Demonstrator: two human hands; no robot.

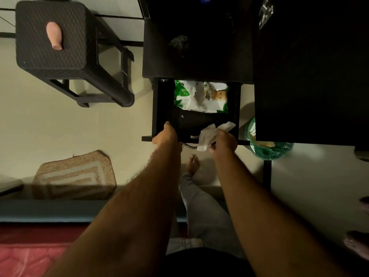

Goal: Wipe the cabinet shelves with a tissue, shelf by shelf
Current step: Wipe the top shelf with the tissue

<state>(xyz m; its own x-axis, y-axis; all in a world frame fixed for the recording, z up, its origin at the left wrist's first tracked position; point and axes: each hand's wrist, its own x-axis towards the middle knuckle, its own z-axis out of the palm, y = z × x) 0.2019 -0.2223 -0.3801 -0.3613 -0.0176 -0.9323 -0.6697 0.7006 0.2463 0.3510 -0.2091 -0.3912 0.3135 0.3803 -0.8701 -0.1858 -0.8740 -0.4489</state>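
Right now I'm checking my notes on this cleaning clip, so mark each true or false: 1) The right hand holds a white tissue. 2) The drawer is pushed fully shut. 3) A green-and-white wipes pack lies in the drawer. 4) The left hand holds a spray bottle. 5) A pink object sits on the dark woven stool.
1) True: the right hand grips the crumpled white tissue.
2) False: the black drawer is pulled out, its inside showing.
3) True: the green-and-white wipes pack lies at the drawer's back.
4) False: the left hand grips the drawer's front edge.
5) True: the pink object lies on the dark woven stool.
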